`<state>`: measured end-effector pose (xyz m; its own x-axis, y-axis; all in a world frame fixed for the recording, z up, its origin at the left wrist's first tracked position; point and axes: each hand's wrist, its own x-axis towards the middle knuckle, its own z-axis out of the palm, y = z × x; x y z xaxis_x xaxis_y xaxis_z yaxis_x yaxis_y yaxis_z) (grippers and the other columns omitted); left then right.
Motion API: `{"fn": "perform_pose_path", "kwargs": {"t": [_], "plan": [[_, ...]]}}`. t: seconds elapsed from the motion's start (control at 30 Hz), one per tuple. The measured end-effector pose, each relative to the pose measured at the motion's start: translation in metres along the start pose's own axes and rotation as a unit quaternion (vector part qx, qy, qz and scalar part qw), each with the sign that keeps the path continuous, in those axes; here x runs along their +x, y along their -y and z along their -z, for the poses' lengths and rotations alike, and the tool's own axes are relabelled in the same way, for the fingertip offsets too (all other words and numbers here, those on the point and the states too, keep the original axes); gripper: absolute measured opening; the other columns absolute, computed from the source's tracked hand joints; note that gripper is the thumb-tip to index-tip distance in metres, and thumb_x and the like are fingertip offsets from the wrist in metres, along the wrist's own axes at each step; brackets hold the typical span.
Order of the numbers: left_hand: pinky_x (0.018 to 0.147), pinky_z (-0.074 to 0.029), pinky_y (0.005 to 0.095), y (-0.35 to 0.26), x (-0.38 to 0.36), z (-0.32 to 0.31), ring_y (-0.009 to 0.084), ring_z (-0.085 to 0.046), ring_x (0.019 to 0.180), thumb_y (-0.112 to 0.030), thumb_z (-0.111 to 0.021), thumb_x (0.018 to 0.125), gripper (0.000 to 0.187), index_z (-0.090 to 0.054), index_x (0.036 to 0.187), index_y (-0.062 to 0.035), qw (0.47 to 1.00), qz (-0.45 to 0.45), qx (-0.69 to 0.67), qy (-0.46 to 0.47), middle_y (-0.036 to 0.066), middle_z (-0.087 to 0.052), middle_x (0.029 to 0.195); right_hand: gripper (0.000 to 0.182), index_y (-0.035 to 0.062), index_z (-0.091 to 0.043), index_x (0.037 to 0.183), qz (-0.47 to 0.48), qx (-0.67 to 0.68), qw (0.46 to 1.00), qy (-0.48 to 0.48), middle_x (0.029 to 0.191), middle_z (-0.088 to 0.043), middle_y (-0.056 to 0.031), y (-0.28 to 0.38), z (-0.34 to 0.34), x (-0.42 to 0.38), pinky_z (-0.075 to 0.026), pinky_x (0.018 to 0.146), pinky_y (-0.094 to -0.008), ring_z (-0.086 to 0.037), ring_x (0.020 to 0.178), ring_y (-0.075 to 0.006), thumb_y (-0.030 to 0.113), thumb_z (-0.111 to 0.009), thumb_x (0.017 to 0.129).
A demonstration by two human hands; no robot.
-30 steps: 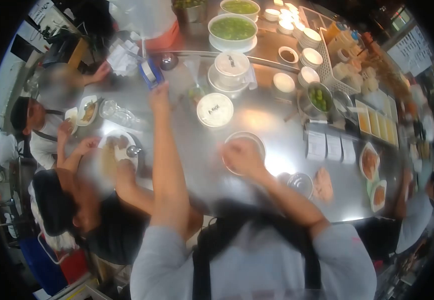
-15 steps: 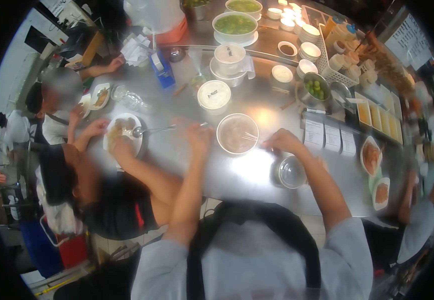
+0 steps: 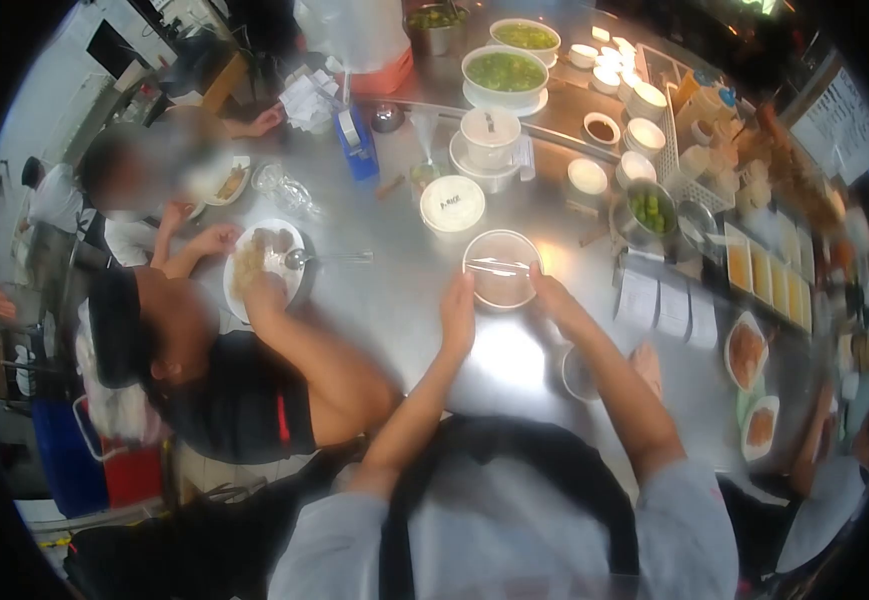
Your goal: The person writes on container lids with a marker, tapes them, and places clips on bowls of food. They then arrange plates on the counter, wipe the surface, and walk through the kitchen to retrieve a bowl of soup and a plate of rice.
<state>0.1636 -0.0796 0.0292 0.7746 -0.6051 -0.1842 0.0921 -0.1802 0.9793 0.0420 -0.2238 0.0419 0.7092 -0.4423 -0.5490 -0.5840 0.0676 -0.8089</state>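
Note:
A round white bowl (image 3: 501, 290) with brownish contents sits on the metal table. Shiny clear streaks, like plastic film, cross its top. Against the bowl's left side is my left hand (image 3: 457, 312), fingers close together. My right hand (image 3: 557, 300) grips the opposite side, its fingertips near the rim. Just behind the bowl stands a lidded tub (image 3: 452, 204) with writing on its lid. A round clear container (image 3: 580, 374) is partly covered by my right forearm.
At the left, a co-worker's hand touches food on a white plate (image 3: 298, 292). Soup bowls (image 3: 504, 80) and a blue tape dispenser (image 3: 356, 145) stand farther back. Paper slips (image 3: 671, 308), a pot of green pieces (image 3: 648, 209) and oval dishes (image 3: 746, 352) are at the right.
My left hand has moved right to the bowl, and my right hand has closed in on its other side. Clear streaks now span the bowl's top. The view has shifted.

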Motion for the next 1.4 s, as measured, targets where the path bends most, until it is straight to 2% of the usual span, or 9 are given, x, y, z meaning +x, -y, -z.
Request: {"fn": "perform_pose_path", "kwargs": {"t": [0.3, 0.4, 0.47, 0.7, 0.9, 0.97, 1.13, 1.33, 1.4], "plan": [[0.096, -0.035, 0.0325, -0.025, 0.013, 0.008, 0.0260, -0.043, 0.114, -0.018, -0.065, 0.079, 0.067, -0.030, 0.130, 0.0060, 0.942, 0.116, -0.299, 0.102, 0.020, -0.043, 0.125, 0.055, -0.0014, -0.045, 0.117, 0.085, 0.327, 0.941, -0.006, 0.111, -0.052, -0.0183, 0.035, -0.002, -0.008, -0.045, 0.084, -0.0412, -0.049, 0.105, -0.0288, 0.043, -0.051, 0.086], [0.096, -0.036, 0.0346, -0.024, 0.027, 0.029, 0.0305, -0.043, 0.114, -0.027, -0.064, 0.079, 0.074, -0.024, 0.133, 0.0056, 0.979, 0.072, 0.056, 0.182, 0.023, -0.041, 0.126, 0.045, -0.0002, -0.048, 0.113, 0.292, -0.262, 0.825, -0.407, 0.108, -0.053, -0.0184, 0.052, -0.009, -0.003, -0.040, 0.088, -0.0410, -0.048, 0.105, -0.0311, 0.033, -0.056, 0.084], [0.094, -0.037, 0.0348, -0.014, 0.047, 0.045, 0.0296, -0.047, 0.111, -0.038, -0.057, 0.083, 0.069, -0.031, 0.128, 0.0063, 0.865, -0.104, 0.483, -0.089, 0.022, -0.046, 0.120, 0.040, 0.0000, -0.051, 0.110, 0.366, -0.159, 0.866, -0.300, 0.107, -0.054, -0.0197, 0.099, -0.027, 0.014, -0.036, 0.091, -0.0418, -0.048, 0.105, -0.0337, 0.025, -0.060, 0.081], [0.087, -0.039, 0.0397, -0.020, 0.230, 0.131, 0.0268, -0.053, 0.099, -0.052, -0.042, 0.087, 0.061, -0.053, 0.112, 0.0023, 0.969, 0.041, -0.211, -0.120, 0.013, -0.058, 0.106, 0.040, -0.0004, -0.056, 0.104, 0.177, 0.153, 0.972, -0.032, 0.107, -0.056, -0.0188, 0.240, -0.131, 0.212, -0.038, 0.089, -0.0422, -0.052, 0.097, -0.0355, 0.034, -0.054, 0.083], [0.086, -0.037, 0.0410, 0.002, 0.281, 0.150, 0.0255, -0.052, 0.096, -0.069, -0.031, 0.081, 0.079, -0.055, 0.108, 0.0020, 0.957, 0.082, -0.262, -0.091, 0.011, -0.059, 0.097, 0.034, 0.0024, -0.065, 0.093, 0.166, -0.205, 0.949, -0.171, 0.093, -0.062, -0.0143, 0.243, -0.153, 0.285, -0.044, 0.077, -0.0325, -0.056, 0.085, -0.0197, 0.033, -0.056, 0.081], [0.086, -0.036, 0.0405, -0.007, 0.279, 0.155, 0.0254, -0.052, 0.096, -0.072, -0.030, 0.079, 0.083, -0.055, 0.108, 0.0020, 0.957, 0.114, -0.251, -0.094, 0.012, -0.059, 0.097, 0.027, -0.0017, -0.064, 0.088, 0.121, 0.184, 0.973, -0.067, 0.088, -0.064, -0.0115, 0.248, -0.143, 0.244, -0.044, 0.078, -0.0331, -0.058, 0.086, -0.0207, 0.021, -0.064, 0.075], [0.080, -0.038, 0.0354, -0.029, 0.272, 0.154, 0.0223, -0.050, 0.090, -0.067, -0.043, 0.077, 0.076, -0.058, 0.105, 0.0021, 0.946, 0.104, -0.263, -0.161, 0.012, -0.059, 0.092, 0.013, 0.0026, -0.065, 0.082, 0.032, 0.222, 0.974, 0.029, 0.078, -0.062, -0.0064, 0.157, -0.147, 0.094, -0.044, 0.064, -0.0278, -0.055, 0.071, -0.0129, 0.015, -0.064, 0.077], [0.067, -0.041, 0.0334, -0.014, 0.276, 0.161, 0.0175, -0.055, 0.070, -0.038, -0.062, 0.076, 0.033, -0.067, 0.076, -0.0061, 0.989, 0.009, 0.086, -0.119, 0.007, -0.061, 0.068, 0.012, 0.0007, -0.063, 0.070, 0.042, 0.152, 0.987, 0.023, 0.064, -0.059, -0.0072, 0.089, -0.202, 0.142, -0.041, 0.049, -0.0292, -0.053, 0.056, -0.0152, 0.006, -0.052, 0.072], [0.065, -0.042, 0.0398, 0.046, 0.318, 0.190, 0.0252, -0.058, 0.074, -0.028, -0.053, 0.080, 0.021, -0.064, 0.086, -0.0112, 0.829, -0.231, 0.508, -0.027, 0.009, -0.061, 0.070, 0.014, 0.0004, -0.063, 0.066, 0.037, 0.049, 0.998, -0.028, 0.062, -0.061, -0.0139, 0.097, -0.212, 0.150, -0.044, 0.054, -0.0380, -0.058, 0.058, -0.0231, 0.010, -0.052, 0.067]]}}
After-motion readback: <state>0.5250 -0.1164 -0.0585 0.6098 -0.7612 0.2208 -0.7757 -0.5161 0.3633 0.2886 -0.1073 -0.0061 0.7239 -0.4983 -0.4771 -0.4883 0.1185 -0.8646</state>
